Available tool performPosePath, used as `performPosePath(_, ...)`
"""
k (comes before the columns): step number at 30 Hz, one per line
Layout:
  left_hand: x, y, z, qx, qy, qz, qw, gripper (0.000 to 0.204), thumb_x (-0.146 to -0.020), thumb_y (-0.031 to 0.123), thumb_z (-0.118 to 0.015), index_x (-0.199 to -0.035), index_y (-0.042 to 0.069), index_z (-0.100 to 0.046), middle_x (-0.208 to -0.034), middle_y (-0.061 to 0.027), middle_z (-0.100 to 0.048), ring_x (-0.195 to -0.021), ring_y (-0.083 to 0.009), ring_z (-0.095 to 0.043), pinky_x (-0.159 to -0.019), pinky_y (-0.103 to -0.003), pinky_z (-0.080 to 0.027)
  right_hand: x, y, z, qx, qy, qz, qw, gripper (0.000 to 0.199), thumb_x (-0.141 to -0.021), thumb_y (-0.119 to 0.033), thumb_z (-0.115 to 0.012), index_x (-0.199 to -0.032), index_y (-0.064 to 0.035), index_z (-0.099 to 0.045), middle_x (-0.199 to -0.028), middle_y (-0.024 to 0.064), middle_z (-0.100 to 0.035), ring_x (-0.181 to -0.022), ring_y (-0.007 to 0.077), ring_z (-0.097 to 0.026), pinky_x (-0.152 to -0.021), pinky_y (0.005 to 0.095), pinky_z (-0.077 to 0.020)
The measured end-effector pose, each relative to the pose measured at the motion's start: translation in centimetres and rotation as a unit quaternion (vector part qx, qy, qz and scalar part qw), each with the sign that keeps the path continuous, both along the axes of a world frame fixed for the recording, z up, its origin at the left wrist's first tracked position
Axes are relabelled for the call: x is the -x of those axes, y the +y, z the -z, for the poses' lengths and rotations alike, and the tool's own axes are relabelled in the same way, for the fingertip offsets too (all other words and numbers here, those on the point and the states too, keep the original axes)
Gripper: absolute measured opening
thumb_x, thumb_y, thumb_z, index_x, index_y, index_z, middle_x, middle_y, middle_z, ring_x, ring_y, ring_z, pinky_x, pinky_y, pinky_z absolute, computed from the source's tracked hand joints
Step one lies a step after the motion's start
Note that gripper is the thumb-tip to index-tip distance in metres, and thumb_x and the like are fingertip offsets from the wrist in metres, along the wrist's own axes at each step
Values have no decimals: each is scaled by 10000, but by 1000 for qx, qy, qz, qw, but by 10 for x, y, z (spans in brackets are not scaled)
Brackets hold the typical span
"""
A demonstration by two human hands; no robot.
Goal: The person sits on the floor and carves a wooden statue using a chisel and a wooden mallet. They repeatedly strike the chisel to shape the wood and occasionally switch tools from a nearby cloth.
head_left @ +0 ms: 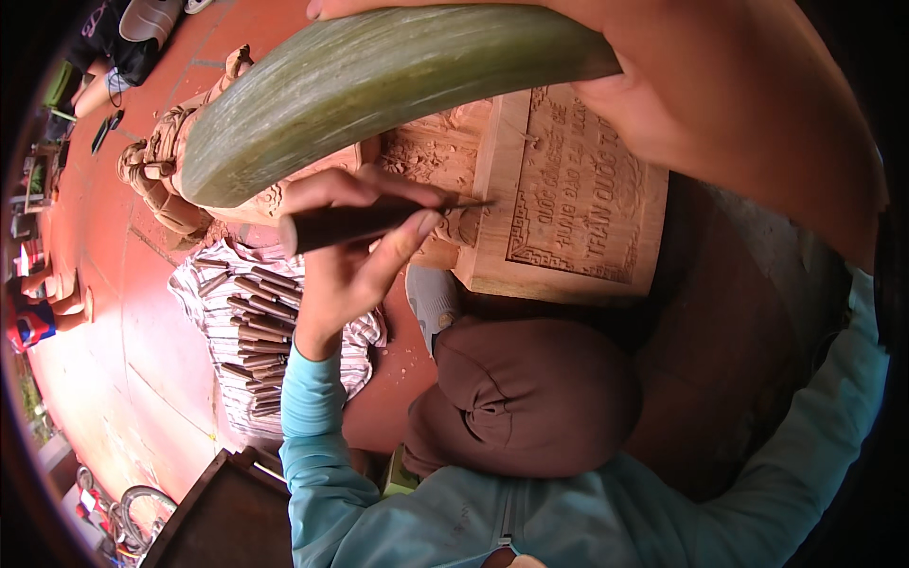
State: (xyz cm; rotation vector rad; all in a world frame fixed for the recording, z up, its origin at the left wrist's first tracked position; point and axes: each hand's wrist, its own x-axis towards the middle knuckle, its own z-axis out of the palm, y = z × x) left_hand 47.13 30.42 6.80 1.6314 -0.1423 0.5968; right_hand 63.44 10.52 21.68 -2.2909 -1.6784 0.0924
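Observation:
My left hand (352, 237) is closed around the dark brown handle of a carving chisel (346, 225). Its thin blade points right, its tip by the edge of the carved wooden base (568, 284), though I cannot tell if they touch. Raised lettering and a patterned border cover the panel of that base. Very near the camera, my right hand (686, 80) grips a long, curved, streaked green object (388, 90) whose kind I cannot make out. This object hides part of the wooden carving (166, 170), which stretches left from the base with carved figures and relief.
Several dark-handled tools (260, 331) lie on a striped cloth (213, 293) on the red tiled floor (142, 322), left of my knee. A dark box-like piece (218, 511) stands at lower left, near a bicycle (142, 516). Other people (52, 308) sit at the far left.

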Motion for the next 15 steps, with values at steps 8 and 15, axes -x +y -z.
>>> performPosePath(8, 17, -23, 15, 158, 87, -146, 973, 541, -849, -69, -588, -1170, 79, -179, -933, -173, -604, -854, -223, -638, -755, -309, -536, 14, 11, 2, 7, -11, 16, 1000, 607, -741, 55, -628, -1310, -108, -488, -1140, 105, -630, -977, 272, -635, -784, 298, -522)
performPosePath(15, 14, -20, 4, 145, 99, -145, 974, 535, -844, -74, -591, -1177, 61, -194, -923, -170, -617, -823, -215, -643, -753, -299, -532, -1, -19, 23, 8, 102, 57, 993, 628, -747, 104, -591, -1330, -89, -457, -1212, 124, -589, -1073, 282, -602, -857, 305, -499)
